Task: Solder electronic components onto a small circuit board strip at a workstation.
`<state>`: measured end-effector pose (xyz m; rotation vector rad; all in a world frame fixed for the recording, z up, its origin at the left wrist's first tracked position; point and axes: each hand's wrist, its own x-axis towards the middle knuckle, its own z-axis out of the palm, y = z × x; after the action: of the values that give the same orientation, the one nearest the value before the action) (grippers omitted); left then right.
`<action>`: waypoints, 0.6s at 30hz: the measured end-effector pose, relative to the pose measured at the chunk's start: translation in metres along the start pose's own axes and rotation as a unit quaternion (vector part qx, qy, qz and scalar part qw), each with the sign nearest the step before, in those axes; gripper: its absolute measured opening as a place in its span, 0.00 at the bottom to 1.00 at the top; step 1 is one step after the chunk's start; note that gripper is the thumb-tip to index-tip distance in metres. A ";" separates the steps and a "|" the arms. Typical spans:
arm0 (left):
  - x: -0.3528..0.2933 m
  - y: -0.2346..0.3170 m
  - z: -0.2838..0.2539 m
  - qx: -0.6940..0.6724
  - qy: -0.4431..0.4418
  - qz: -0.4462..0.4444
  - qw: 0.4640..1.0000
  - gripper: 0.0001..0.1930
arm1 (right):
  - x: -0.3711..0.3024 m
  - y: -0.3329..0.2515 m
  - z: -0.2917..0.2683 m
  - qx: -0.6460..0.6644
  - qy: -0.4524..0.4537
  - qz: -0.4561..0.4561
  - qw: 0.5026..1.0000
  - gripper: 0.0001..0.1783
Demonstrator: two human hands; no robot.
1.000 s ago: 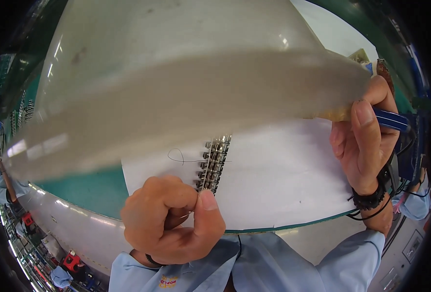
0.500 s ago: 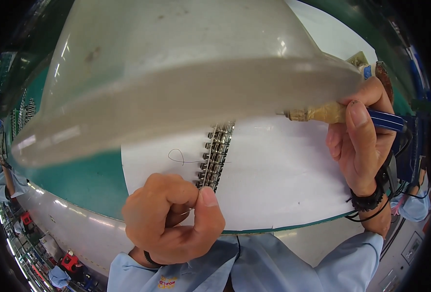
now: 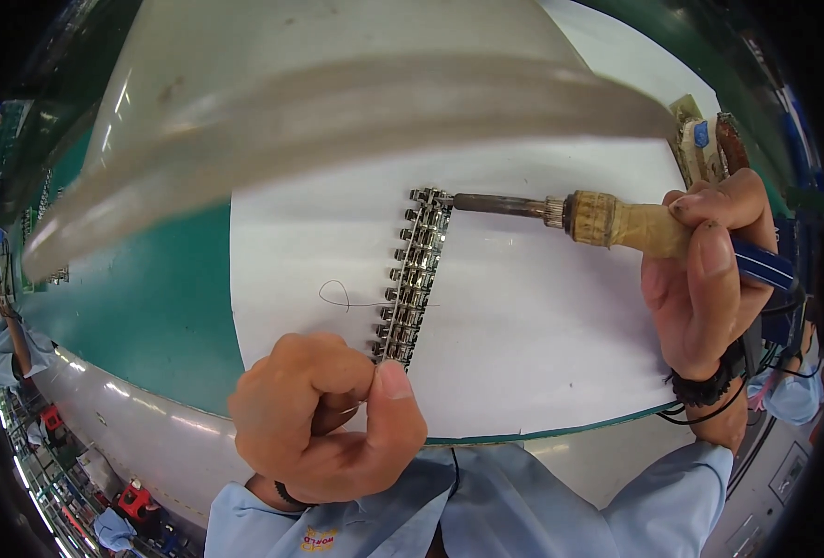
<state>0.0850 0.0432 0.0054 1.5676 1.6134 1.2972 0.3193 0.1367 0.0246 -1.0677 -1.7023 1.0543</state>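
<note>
Strip of metal parts (image 3: 414,279) is lying on white paper (image 3: 542,344), probably handling light, stiff and slippery, so I'm favouring its near end, where the left hand (image 3: 323,418) is pinching it while the right hand (image 3: 714,284) is gripping a soldering iron (image 3: 607,220), tip at the far end.

Silvery metal strip (image 3: 416,272) (toothed edge), slanting; soldering iron (image 3: 616,223) crosswise, tip at strip's far end.
</note>
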 end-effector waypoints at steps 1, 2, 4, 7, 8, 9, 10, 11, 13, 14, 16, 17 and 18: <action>0.002 0.001 0.000 -0.002 -0.002 -0.005 1.000 0.10 | 0.001 -0.002 0.001 -0.016 -0.009 0.003 1.000 0.15; 0.004 0.001 0.000 -0.004 -0.004 -0.010 1.000 0.10 | 0.003 -0.003 0.003 -0.016 -0.009 0.005 1.000 0.15; 0.008 0.002 -0.003 -0.006 -0.007 -0.017 1.000 0.10 | 0.007 -0.006 0.006 -0.020 -0.018 0.020 0.999 0.15; 0.010 0.003 -0.005 0.006 -0.010 -0.024 1.000 0.10 | 0.009 -0.008 0.009 -0.020 -0.023 0.029 0.999 0.15; 0.010 0.003 -0.006 0.006 -0.010 -0.024 1.000 0.10 | 0.010 -0.008 0.009 -0.018 -0.023 0.031 0.999 0.14; 0.011 0.003 -0.007 0.005 -0.011 -0.023 1.000 0.10 | 0.010 -0.008 0.009 -0.015 -0.024 0.033 0.999 0.14; 0.010 0.003 -0.007 0.005 -0.011 -0.022 1.000 0.10 | 0.010 -0.008 0.010 -0.015 -0.024 0.032 0.999 0.14; 0.010 0.002 -0.006 0.004 -0.012 -0.020 1.000 0.10 | 0.010 -0.007 0.009 -0.015 -0.028 0.028 0.999 0.14; 0.009 0.003 -0.005 0.003 -0.010 -0.024 1.000 0.10 | 0.010 -0.005 0.008 -0.016 -0.037 0.021 0.999 0.14; 0.009 0.004 -0.004 0.002 -0.009 -0.028 1.000 0.10 | 0.010 -0.005 0.007 -0.016 -0.037 0.020 0.999 0.14; 0.008 0.003 -0.002 0.000 -0.008 -0.030 1.000 0.10 | 0.008 -0.004 0.007 -0.011 -0.030 0.025 0.999 0.14; 0.007 0.002 -0.001 0.000 -0.009 -0.026 1.000 0.10 | 0.007 -0.003 0.007 -0.008 -0.027 0.027 0.999 0.14; 0.006 0.001 0.000 0.000 -0.010 -0.023 1.000 0.10 | 0.007 -0.002 0.007 -0.008 -0.027 0.026 0.999 0.14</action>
<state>0.0847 0.0487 0.0080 1.5304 1.6274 1.2535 0.3103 0.1408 0.0256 -1.1075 -1.7377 1.1120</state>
